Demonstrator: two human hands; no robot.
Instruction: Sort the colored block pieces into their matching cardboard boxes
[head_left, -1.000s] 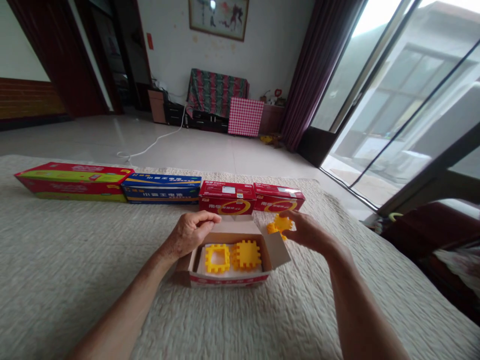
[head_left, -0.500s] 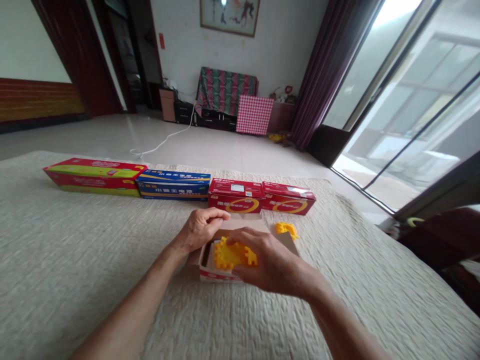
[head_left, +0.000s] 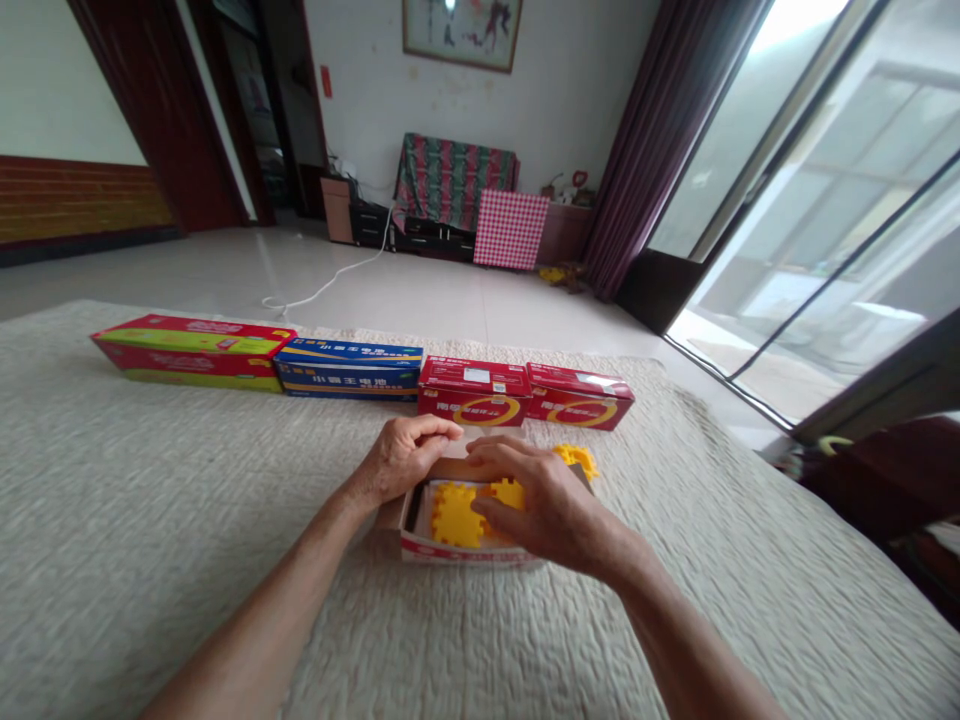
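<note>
An open cardboard box with a red and white outer face lies in front of me on the quilted cover. In it lie yellow toothed plastic building pieces; one square piece is at the left, and another is partly behind my right hand. My left hand, fingers together, is closed at the raised back flap of the box. Over the box's right part is my right hand, its thumb and fingers apart. Another yellow piece sits outside, behind the right end.
Behind the open box stands a row of closed boxes: a red and green one, a blue one and two red ones. The quilted cover spreads all round. A white cable crosses the tiled floor beyond.
My right hand has let go of the yellow piece and shifted slightly up and right, its fingers opening. That piece now lies in the box. My left hand has stayed in place.
</note>
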